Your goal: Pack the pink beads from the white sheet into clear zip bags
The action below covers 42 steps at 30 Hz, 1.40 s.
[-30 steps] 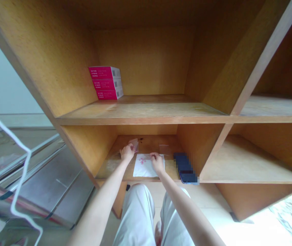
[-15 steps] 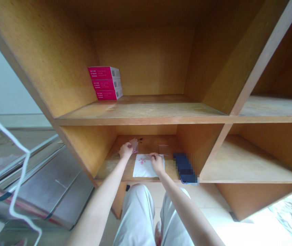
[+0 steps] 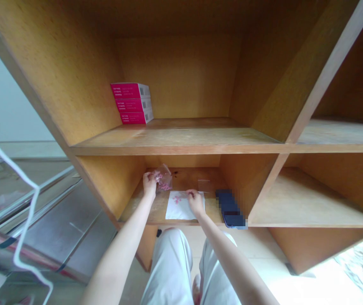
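My left hand (image 3: 150, 184) is closed on the edge of a clear plastic bag (image 3: 165, 178) with small pink pieces in it, at the left of the lower shelf. My right hand (image 3: 195, 201) rests over the right part of a white sheet (image 3: 181, 210), its fingertips pinched together. Whatever lies between those fingers is too small to make out. Several small pink pieces (image 3: 177, 199) lie in a cluster on the sheet, left of my right hand. Behind that hand lies another clear plastic bag (image 3: 204, 184), flat on the wood.
A dark phone-like object (image 3: 230, 208), partly blurred out, lies right of the sheet. Three pink boxes (image 3: 133, 105) are stacked on the upper shelf (image 3: 181, 135). A wooden divider (image 3: 264, 186) stands at the right. White wire rack bars (image 3: 25, 228) are at the far left.
My left hand has moved left and slightly up, and the bag of pink pieces is now more exposed and raised. My right hand and the sheet have stayed nearly still.
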Each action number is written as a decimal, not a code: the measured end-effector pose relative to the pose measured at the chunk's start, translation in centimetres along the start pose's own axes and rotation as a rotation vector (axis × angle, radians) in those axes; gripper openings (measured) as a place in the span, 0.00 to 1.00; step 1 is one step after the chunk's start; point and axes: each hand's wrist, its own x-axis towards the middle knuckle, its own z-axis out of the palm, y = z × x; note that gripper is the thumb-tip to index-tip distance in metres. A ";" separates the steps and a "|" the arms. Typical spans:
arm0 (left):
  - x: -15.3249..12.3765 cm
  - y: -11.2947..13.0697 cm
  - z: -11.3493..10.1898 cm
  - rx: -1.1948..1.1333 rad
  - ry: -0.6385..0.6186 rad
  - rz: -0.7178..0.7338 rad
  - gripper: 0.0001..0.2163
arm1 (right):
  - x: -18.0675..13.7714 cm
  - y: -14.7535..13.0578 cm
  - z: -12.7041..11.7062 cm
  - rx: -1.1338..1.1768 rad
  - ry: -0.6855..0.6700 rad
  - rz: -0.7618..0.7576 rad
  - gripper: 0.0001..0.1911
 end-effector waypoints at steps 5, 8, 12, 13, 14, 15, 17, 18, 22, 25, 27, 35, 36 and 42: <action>-2.6 0.9 -0.8 -0.260 -0.077 -0.111 0.07 | 0.0 -0.3 0.0 0.001 0.001 0.009 0.12; -4.2 0.8 -1.5 -0.260 -0.145 -0.151 0.07 | -0.1 -0.4 0.0 0.010 0.005 0.008 0.12; -6.0 -0.4 -2.7 -0.183 -0.154 -0.192 0.09 | -0.1 -0.3 0.0 0.024 0.014 0.011 0.13; -6.4 -0.7 -2.9 -0.178 -0.145 -0.209 0.10 | -0.1 -0.3 0.0 0.021 0.015 0.009 0.12; -6.7 -1.1 -3.2 -0.180 -0.131 -0.219 0.10 | -0.2 -0.3 0.0 0.018 0.015 0.006 0.13; -7.0 -1.4 -3.4 -0.180 -0.121 -0.227 0.10 | -0.2 -0.3 0.0 0.014 0.014 0.002 0.13; -7.5 -1.9 -3.7 -0.163 -0.102 -0.218 0.11 | -0.2 -0.3 0.0 0.014 0.014 -0.006 0.13; -7.7 -2.0 -3.8 -0.148 -0.100 -0.207 0.11 | -0.2 -0.4 0.0 0.019 0.019 -0.007 0.13; -7.9 -2.4 -3.7 -0.098 -0.110 -0.163 0.13 | -0.2 -0.6 -0.2 0.071 0.054 0.021 0.13; -7.9 -2.6 -3.7 -0.109 -0.110 -0.151 0.13 | 0.0 -1.0 -0.1 0.125 0.062 0.015 0.13; -7.8 -2.9 -3.7 -0.125 -0.107 -0.156 0.14 | 0.2 -1.4 0.1 0.175 0.030 0.009 0.13; -7.9 -2.7 -3.7 -0.146 -0.098 -0.159 0.14 | -0.1 -4.8 1.7 0.275 -0.426 0.051 0.08; -8.0 -2.6 -3.6 -0.148 -0.088 -0.159 0.14 | -0.3 -5.1 1.8 0.273 -0.462 0.034 0.08; -8.3 -2.2 -3.8 -0.108 -0.069 -0.076 0.10 | -0.8 -5.9 2.5 0.183 -0.426 0.017 0.12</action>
